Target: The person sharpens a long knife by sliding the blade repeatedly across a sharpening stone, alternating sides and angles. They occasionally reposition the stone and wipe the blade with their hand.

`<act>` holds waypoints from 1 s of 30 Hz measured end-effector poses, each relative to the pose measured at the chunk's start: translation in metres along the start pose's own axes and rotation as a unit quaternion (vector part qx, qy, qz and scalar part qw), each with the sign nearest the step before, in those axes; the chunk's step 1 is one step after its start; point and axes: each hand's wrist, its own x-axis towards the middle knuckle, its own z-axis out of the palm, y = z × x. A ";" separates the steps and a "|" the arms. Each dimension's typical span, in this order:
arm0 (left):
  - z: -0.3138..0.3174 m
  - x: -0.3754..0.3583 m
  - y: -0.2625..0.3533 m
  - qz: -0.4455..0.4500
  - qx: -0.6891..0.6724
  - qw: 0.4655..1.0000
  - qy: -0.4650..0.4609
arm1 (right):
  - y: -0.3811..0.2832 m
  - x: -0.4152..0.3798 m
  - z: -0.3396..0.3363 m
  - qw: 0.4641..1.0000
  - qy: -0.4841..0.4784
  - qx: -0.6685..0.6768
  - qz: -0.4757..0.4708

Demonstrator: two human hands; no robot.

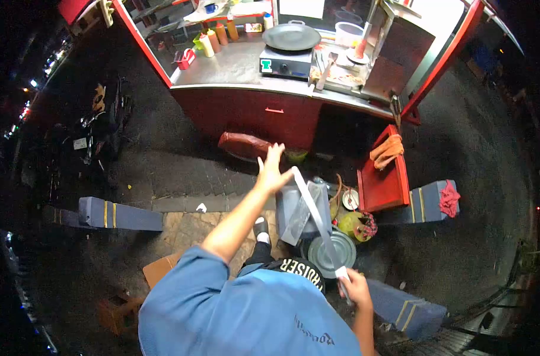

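Note:
My right hand [356,288] is closed around the lower end of a long, narrow, flat pale strip [315,212], blade-like in shape. The strip slants up and to the left, across a grey plastic container [283,210] with a clear piece on it. At the strip's upper end is my left hand [273,175], fingers spread and the thumb close to the tip. Just beyond those fingers, a dark red rounded object [244,144] leans by the front of the stall. Below the strip stands a round lidded tub [326,258].
The red food stall [246,115] ahead carries a black griddle pan [291,37] and sauce bottles [214,43]. To the right are a green gas cylinder [351,225] and a red panel [385,181] with an orange cloth [386,150]. Grey blocks [124,213] stand on both sides.

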 end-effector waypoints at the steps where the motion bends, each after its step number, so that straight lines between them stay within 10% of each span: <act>1: -0.012 0.012 0.014 -0.024 0.010 1.000 0.001 | 0.001 0.009 0.010 1.000 0.017 0.000 -0.013; 9: -0.017 -0.118 0.037 0.004 -0.077 0.985 -0.154 | 0.010 -0.098 -0.042 0.997 -0.021 -0.029 0.074; 17: -0.010 0.030 0.014 0.005 0.038 0.999 -0.007 | -0.012 0.005 0.034 0.998 0.047 0.029 -0.022; 25: -0.021 -0.127 0.035 0.014 -0.073 0.983 -0.168 | 0.018 -0.110 -0.039 0.997 -0.024 -0.059 0.053; 30: -0.007 0.005 0.002 0.025 0.007 0.999 -0.021 | -0.012 -0.009 0.010 0.999 0.011 0.022 -0.031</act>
